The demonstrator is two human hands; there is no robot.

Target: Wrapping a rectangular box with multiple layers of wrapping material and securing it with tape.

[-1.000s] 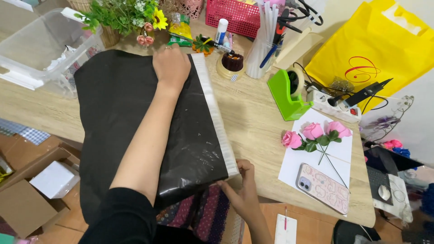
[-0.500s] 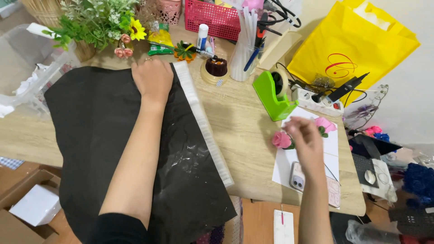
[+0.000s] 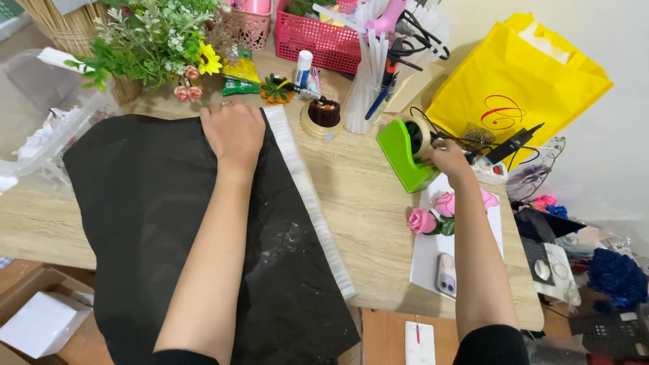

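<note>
Two hands are at work on a wooden surface (image 3: pixel 365 203). The left hand (image 3: pixel 233 132) lies flat, fingers loose and gripping nothing, pressing down on the far edge of a large black sheet (image 3: pixel 155 223). This sheet covers most of the left half of the surface; its long axis runs from the far edge, by the flower arrangement (image 3: pixel 152 44), toward the person, where its near end hangs over the front edge. A white ribbed strip (image 3: pixel 311 203) runs along the sheet's right edge on the same line, slanting slightly to the right as it comes nearer.

The right hand (image 3: pixel 446 157) is well apart from the sheet, at a green tape dispenser (image 3: pixel 404 154), its fingers curled against the roll end (whether they pinch tape I cannot tell). The dispenser stands tilted, its long axis running from near-right to far-left.

Just beside the right forearm, pink paper roses (image 3: pixel 433 215) lie on a white sheet of paper (image 3: pixel 433 260), with a phone (image 3: pixel 446 274) at its near end. Behind the dispenser stands a yellow bag (image 3: pixel 514 81); a red basket (image 3: pixel 318 40) and a cup of white sticks (image 3: pixel 368 88) stand at the far edge.
</note>
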